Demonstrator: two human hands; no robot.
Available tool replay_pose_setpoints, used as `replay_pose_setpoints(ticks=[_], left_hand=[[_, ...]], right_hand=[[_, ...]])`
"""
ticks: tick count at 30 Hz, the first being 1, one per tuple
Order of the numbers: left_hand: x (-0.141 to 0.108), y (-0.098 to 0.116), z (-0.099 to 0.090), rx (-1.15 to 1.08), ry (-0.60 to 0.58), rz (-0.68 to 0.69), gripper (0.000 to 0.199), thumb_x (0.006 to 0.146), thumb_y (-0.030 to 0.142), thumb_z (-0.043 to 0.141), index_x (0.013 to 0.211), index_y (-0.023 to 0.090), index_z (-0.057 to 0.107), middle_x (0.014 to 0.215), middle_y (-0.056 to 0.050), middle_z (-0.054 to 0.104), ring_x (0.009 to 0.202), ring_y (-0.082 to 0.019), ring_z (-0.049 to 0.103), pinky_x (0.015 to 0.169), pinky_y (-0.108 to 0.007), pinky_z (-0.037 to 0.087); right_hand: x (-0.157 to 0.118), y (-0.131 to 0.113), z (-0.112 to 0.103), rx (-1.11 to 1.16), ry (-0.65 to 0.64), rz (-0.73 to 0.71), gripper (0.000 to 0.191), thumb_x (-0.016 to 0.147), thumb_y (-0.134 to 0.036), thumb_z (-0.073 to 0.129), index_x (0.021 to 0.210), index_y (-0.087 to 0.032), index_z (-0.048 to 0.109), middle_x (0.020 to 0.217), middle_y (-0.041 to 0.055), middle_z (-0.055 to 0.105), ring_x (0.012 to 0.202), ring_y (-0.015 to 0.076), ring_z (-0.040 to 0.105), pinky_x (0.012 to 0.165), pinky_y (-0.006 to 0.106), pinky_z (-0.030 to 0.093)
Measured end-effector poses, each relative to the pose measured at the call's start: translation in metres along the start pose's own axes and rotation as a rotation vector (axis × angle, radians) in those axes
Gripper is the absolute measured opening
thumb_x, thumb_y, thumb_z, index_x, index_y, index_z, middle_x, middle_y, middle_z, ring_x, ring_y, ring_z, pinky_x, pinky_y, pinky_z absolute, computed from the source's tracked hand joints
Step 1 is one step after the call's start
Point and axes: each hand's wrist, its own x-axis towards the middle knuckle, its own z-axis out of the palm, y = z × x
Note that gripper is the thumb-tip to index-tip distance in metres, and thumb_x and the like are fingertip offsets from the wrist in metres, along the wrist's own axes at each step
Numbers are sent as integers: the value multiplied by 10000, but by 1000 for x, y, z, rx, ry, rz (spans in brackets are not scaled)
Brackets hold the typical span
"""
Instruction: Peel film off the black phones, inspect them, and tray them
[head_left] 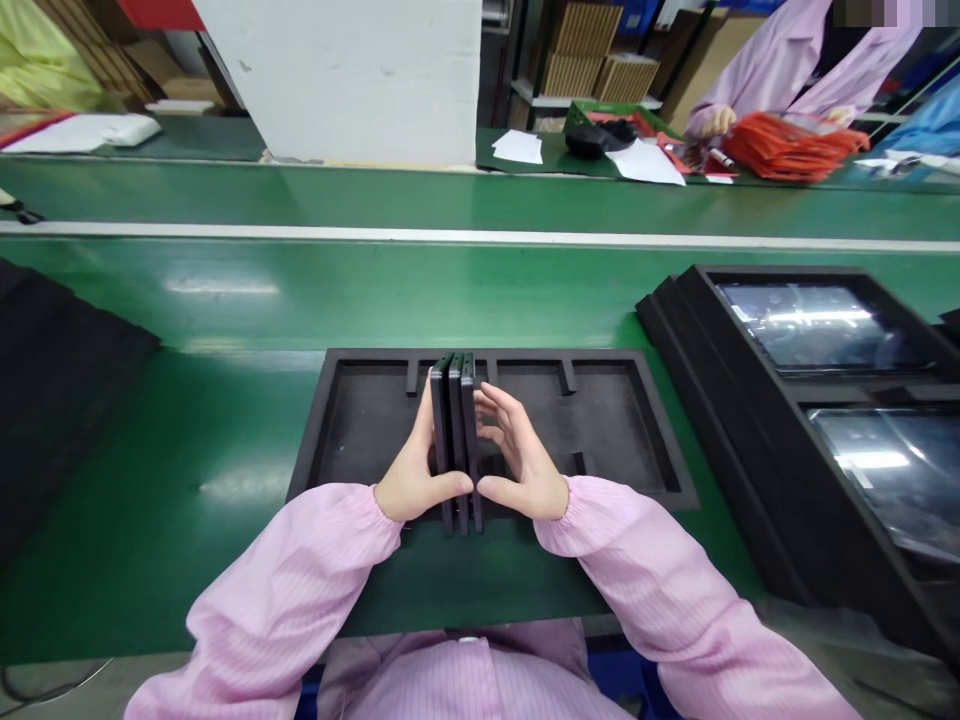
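Observation:
Three slim black devices (456, 440) stand on edge side by side, upright over the middle of a black foam tray (367, 410). My left hand (420, 465) grips them from the left, its thumb across their near edges and its other fingers mostly hidden behind them. On the right side, my right hand (521, 455) is curved with its fingers apart, the fingertips and thumb close to the rightmost device; whether they touch it is unclear. The tray's recesses that show hold nothing.
At the right, stacked black foam trays (720, 420) hold screen devices (817, 325). More black foam (60, 380) lies at the left. Beyond the green work surface (225, 300), a person's hands touch orange-red bags (787, 145). A white panel (345, 80) stands at the back.

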Motion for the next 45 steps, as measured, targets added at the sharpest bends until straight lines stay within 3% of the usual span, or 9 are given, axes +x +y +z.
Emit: replay_pose_setpoints(ticks=[3, 6, 9, 12, 16, 22, 29, 36, 45], left_hand=[[-2, 1, 8, 86, 51, 29, 1365, 675, 527, 882, 1585, 303, -109, 1487, -185, 469, 1374, -359, 497, 1145, -585, 403], [-3, 3, 10, 233, 51, 94, 1382, 678, 480, 889, 1583, 283, -136, 1416, -187, 522, 1325, -367, 547, 1136, -605, 412], [-2, 3, 6, 406, -32, 286, 1307, 676, 462, 886, 1601, 305, -25, 1514, -191, 431, 1396, -398, 466, 1156, -615, 394], [0, -2, 1, 545, -81, 512, 1127, 711, 413, 858, 1583, 322, 151, 1511, -170, 433, 1403, -390, 452, 1144, -616, 418], [4, -8, 1, 600, -82, 634, 1010, 727, 363, 832, 1536, 307, 229, 1424, -165, 481, 1377, -381, 479, 1080, -626, 484], [5, -3, 8, 575, -70, 611, 1039, 681, 394, 846, 1514, 303, 232, 1411, -154, 452, 1315, -356, 522, 1057, -586, 514], [7, 0, 8, 532, -98, 547, 1092, 552, 404, 927, 1435, 321, 291, 1244, -105, 500, 1118, -315, 595, 955, -498, 546], [8, 5, 10, 526, -122, 406, 1013, 608, 448, 896, 1430, 349, 312, 1268, -95, 493, 1124, -322, 588, 970, -523, 539], [8, 4, 13, 464, -125, 397, 995, 607, 393, 896, 1418, 346, 323, 1281, -84, 496, 1129, -304, 577, 989, -507, 531]], right_hand=[[0, 1, 0, 26, 17, -15, 897, 788, -544, 790, 1517, -327, 312, 1491, 128, 442, 1388, 271, 464, 1053, 438, 514], [0, -6, 1, -1, 16, -48, 1003, 768, -511, 821, 1562, -333, 235, 1477, 130, 452, 1390, 270, 476, 1078, 430, 495], [0, -21, 1, -108, -15, -157, 1046, 760, -441, 831, 1590, -302, 210, 1466, 143, 438, 1412, 300, 446, 1136, 465, 442], [-1, -35, 0, -256, -59, -281, 1014, 732, -431, 845, 1570, -277, 296, 1396, 144, 448, 1343, 318, 496, 1147, 486, 429], [1, -39, 1, -323, -62, -335, 950, 684, -452, 880, 1487, -281, 403, 1307, 122, 484, 1269, 298, 525, 1098, 464, 478], [4, -31, 9, -339, 43, -409, 1009, 596, -446, 935, 1441, -283, 407, 1265, 109, 527, 1199, 298, 552, 1044, 473, 500], [-3, -29, 15, -325, 144, -313, 1140, 388, -580, 978, 1358, -280, 459, 1215, 103, 521, 1127, 317, 571, 995, 480, 505], [-8, -21, 11, -370, 194, -178, 1196, 284, -622, 972, 1306, -287, 447, 1185, 104, 504, 1084, 337, 571, 939, 490, 520], [-8, -19, 11, -357, 204, -230, 1129, 392, -701, 920, 1337, -302, 450, 1173, 91, 510, 1068, 311, 575, 927, 476, 528]])
